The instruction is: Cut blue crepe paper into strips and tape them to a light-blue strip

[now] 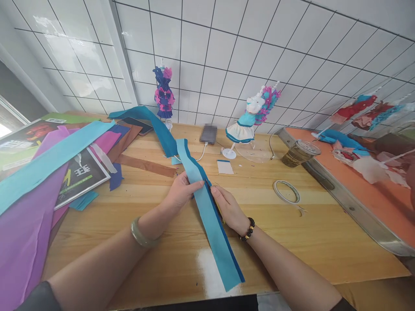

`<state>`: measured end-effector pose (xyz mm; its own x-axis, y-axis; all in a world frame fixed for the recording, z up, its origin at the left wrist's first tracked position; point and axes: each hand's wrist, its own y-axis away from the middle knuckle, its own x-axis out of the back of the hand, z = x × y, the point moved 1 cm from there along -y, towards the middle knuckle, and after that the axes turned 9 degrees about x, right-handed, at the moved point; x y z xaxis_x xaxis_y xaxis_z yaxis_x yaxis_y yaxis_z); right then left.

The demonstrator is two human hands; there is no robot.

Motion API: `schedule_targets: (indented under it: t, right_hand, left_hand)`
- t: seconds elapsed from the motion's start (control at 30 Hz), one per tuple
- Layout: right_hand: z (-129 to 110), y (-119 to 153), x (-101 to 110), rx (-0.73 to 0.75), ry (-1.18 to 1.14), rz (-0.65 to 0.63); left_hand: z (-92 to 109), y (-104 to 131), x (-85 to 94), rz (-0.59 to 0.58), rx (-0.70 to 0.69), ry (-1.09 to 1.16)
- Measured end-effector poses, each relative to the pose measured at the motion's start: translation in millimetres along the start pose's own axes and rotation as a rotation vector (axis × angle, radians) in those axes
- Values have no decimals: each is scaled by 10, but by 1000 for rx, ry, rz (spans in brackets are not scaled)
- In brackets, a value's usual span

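Note:
A long light blue strip of crepe-like paper (pixel 207 220) with a dark blue edge runs slantwise over the table, its near end by the front edge. My left hand (pixel 183 190) pinches the strip near its middle, thumb on top and fingers beneath. In my right hand (pixel 228 207) are scissors (pixel 222 218), mostly hidden by the fingers. Their dark tip meets the strip's dark blue edge, close to my left thumb. Beyond the strip's far end lies a teal strip (pixel 155 125).
Coloured sheets (pixel 42 172) and magazines (pixel 84 177) cover the left side. Small dresses on stands (pixel 240 129) line the wall. A power bank (pixel 208 134), a tape roll (pixel 287 192), a brown strip (pixel 145 165) and a lidded cup (pixel 300 153) are about; an orange surface (pixel 366 190) adjoins at right.

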<state>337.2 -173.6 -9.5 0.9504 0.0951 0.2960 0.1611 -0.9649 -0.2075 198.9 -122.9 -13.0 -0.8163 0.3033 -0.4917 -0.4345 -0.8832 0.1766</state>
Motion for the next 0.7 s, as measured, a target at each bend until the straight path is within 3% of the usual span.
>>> schedule_targets:
  t: [0.7]
  right_hand:
    - [-24, -17, 20, 28, 19, 38]
  left_hand:
    - [-45, 21, -26, -26, -45, -129]
